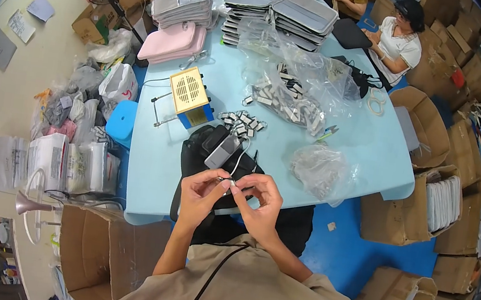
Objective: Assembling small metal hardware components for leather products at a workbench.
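My left grip (201, 192) and right grip (260, 202) together pinch a small piece (230, 180) near the grey device (223, 152), above the counter (154, 169).

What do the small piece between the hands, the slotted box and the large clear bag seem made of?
Small piece: mostly covered; pale and dark parts, possibly plastic or metal.
Slotted box: top looks like matt wood or painted board, from its pale yellow face.
Large clear bag: likely thin, glossy plastic film, being see-through and wrinkled with highlights.
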Demonstrator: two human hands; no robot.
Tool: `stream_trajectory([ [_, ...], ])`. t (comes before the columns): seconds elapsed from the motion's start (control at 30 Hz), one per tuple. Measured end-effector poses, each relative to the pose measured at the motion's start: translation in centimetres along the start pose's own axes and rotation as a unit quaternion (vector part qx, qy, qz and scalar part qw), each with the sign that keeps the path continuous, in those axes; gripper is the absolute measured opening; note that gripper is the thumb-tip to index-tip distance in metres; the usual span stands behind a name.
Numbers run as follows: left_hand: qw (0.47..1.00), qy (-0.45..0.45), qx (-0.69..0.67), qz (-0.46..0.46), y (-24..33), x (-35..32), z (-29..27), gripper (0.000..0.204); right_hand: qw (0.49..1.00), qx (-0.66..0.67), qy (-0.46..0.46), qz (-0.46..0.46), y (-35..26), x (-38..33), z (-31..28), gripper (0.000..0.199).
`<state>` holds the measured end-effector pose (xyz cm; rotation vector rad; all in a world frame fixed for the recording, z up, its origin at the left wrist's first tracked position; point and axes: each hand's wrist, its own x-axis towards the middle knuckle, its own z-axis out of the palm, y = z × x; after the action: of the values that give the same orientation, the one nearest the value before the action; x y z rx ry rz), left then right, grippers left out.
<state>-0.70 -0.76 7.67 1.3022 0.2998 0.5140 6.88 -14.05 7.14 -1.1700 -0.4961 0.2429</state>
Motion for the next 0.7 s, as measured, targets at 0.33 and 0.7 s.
stream_trajectory([
  [0.33,0.999,-0.026,0.001,0.018,-0.7,0.1,-0.3,0.016,1.000,-0.021,-0.004,0.004,0.0,-0.1,0.0,0.026],
  [0.7,1.000,-0.022,-0.007,0.015,-1.5,0.0,0.0,0.012,0.996,-0.082,-0.010,-0.030,0.8,-0.1,0.1,0.024],
])
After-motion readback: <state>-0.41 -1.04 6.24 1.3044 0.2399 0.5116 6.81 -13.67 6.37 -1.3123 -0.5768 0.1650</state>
